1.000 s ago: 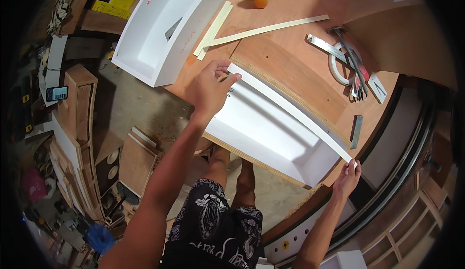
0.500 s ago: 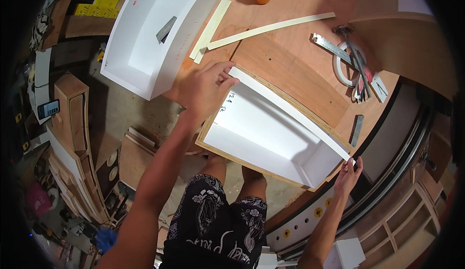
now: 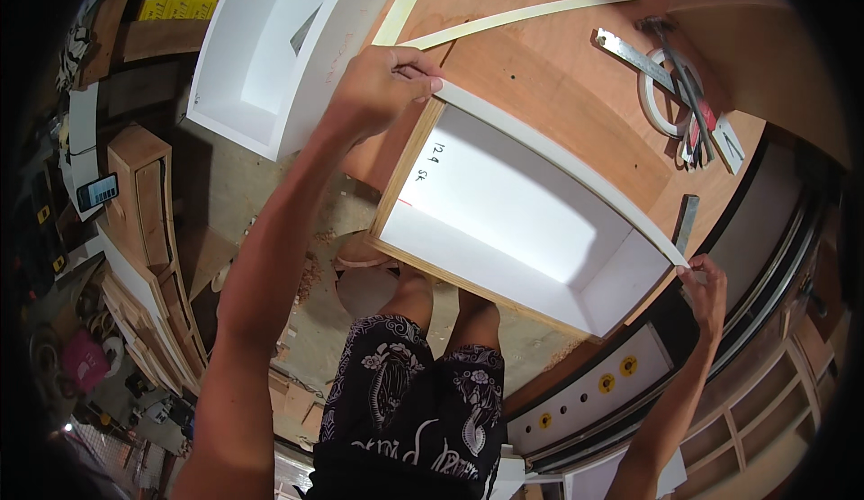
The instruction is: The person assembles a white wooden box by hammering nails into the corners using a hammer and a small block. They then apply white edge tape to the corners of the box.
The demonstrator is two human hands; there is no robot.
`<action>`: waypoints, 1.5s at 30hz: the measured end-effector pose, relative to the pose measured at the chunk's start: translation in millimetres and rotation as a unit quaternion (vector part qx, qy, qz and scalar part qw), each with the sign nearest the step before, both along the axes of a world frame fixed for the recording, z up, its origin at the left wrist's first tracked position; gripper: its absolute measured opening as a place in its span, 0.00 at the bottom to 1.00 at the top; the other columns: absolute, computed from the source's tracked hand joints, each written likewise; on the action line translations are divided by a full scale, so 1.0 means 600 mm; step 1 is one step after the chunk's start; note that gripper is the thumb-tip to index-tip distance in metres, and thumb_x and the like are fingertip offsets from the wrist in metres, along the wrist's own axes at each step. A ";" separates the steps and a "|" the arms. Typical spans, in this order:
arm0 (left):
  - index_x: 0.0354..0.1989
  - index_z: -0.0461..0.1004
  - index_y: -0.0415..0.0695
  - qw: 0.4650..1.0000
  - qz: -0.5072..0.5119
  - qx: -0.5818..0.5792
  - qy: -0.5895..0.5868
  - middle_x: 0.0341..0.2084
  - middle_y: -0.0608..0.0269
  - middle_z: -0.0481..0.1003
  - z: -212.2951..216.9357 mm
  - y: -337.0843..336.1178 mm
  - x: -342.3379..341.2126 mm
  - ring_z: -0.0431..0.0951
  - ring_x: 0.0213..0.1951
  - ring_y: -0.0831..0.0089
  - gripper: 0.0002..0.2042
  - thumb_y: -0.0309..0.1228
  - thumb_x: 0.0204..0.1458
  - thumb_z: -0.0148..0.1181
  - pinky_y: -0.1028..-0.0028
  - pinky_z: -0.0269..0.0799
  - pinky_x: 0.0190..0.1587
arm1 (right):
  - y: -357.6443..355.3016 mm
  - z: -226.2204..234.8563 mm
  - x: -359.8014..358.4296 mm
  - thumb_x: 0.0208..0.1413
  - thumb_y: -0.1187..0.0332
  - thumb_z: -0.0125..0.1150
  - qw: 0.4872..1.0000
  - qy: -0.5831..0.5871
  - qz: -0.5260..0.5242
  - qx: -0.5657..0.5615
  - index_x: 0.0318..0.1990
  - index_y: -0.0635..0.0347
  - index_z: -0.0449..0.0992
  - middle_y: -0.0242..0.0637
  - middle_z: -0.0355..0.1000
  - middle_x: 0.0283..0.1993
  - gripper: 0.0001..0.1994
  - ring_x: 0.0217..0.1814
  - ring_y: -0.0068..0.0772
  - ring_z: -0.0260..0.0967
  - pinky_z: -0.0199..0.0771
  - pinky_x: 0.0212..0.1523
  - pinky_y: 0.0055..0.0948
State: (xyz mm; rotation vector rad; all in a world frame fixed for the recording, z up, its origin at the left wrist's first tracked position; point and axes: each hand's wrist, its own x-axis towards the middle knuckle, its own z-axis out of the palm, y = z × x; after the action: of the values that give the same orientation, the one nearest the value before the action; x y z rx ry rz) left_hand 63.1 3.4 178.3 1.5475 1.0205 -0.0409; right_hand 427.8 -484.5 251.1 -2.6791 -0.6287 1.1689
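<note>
Hands at both ends of a long white edge strip (image 3: 558,162) hold it along the far rim of an open white-lined plywood box (image 3: 513,230), which lies on its side on the brown plywood workbench (image 3: 576,77) and overhangs the near edge, above the person's knees. From my remote seat I see the left hand (image 3: 382,86) closed over the strip's left end, fingertips pressed down at the box's far-left corner. The right hand (image 3: 706,284) pinches the strip's right end between thumb and fingers at the far-right corner, just beside the bench edge.

I judge the strip thin, light and springy: it bows slightly across the span, so it is likely to flex or slide unless pinned at both ends, and the ends look like the right places to hold it. The box looks stiff and fairly heavy, with smooth, probably slippery faces; its raw plywood edges offer the better grip.

A second white open box (image 3: 270,59) sits to the far left. Two pale loose strips (image 3: 513,18) lie beyond, and a roll of tape (image 3: 661,99), a steel square (image 3: 630,50) and pliers (image 3: 688,95) rest at the far right.
</note>
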 end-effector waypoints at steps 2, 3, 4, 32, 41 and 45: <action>0.46 0.86 0.34 1.000 0.009 0.000 0.016 0.33 0.60 0.84 -0.007 -0.004 0.004 0.82 0.37 0.75 0.12 0.30 0.59 0.72 0.74 0.78 0.46 | 0.026 0.008 -0.007 0.57 0.72 0.72 0.996 -0.005 0.079 0.045 0.50 0.62 0.78 0.29 0.73 0.31 0.14 0.34 0.28 0.66 0.71 0.42 0.31; 0.46 0.86 0.34 1.000 0.016 0.004 0.026 0.33 0.61 0.84 -0.007 -0.006 0.002 0.82 0.37 0.75 0.12 0.31 0.59 0.73 0.74 0.78 0.46 | 0.054 0.017 -0.019 0.57 0.71 0.73 0.996 0.024 0.082 0.039 0.52 0.61 0.78 0.30 0.74 0.31 0.16 0.34 0.29 0.67 0.71 0.42 0.32; 0.45 0.86 0.35 1.000 0.015 0.006 0.026 0.33 0.61 0.84 -0.008 -0.008 0.002 0.81 0.37 0.75 0.12 0.31 0.59 0.73 0.74 0.77 0.46 | 0.089 0.031 -0.037 0.58 0.71 0.73 0.995 0.050 0.084 0.032 0.55 0.60 0.77 0.32 0.74 0.31 0.18 0.35 0.31 0.68 0.72 0.42 0.33; 0.43 0.85 0.31 1.000 -0.006 0.007 0.019 0.36 0.57 0.83 0.002 -0.007 0.001 0.82 0.38 0.74 0.09 0.26 0.61 0.69 0.75 0.81 0.47 | 0.444 -0.091 -0.309 0.61 0.71 0.70 0.924 -0.113 0.252 0.265 0.61 0.41 0.86 0.36 0.73 0.31 0.21 0.30 0.42 0.74 0.75 0.33 0.42; 0.43 0.85 0.30 0.999 -0.017 -0.039 -0.001 0.36 0.57 0.83 0.001 0.012 0.005 0.83 0.40 0.73 0.08 0.24 0.62 0.68 0.74 0.83 0.46 | 0.459 -0.066 -0.314 0.60 0.71 0.71 0.929 -0.133 0.262 0.226 0.60 0.42 0.86 0.35 0.74 0.31 0.20 0.30 0.44 0.74 0.74 0.32 0.43; 0.44 0.84 0.31 0.998 -0.016 -0.056 -0.007 0.37 0.57 0.83 0.002 0.015 0.005 0.83 0.41 0.73 0.07 0.24 0.62 0.67 0.74 0.84 0.48 | 0.462 -0.065 -0.312 0.60 0.70 0.71 0.929 -0.129 0.263 0.228 0.60 0.42 0.86 0.35 0.74 0.31 0.20 0.30 0.44 0.75 0.75 0.32 0.43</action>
State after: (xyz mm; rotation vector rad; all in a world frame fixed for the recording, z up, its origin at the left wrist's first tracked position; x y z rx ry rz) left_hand 65.9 12.2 179.2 1.4598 0.9653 -0.1078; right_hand 240.4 -207.5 212.2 -2.3272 -1.5227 0.6304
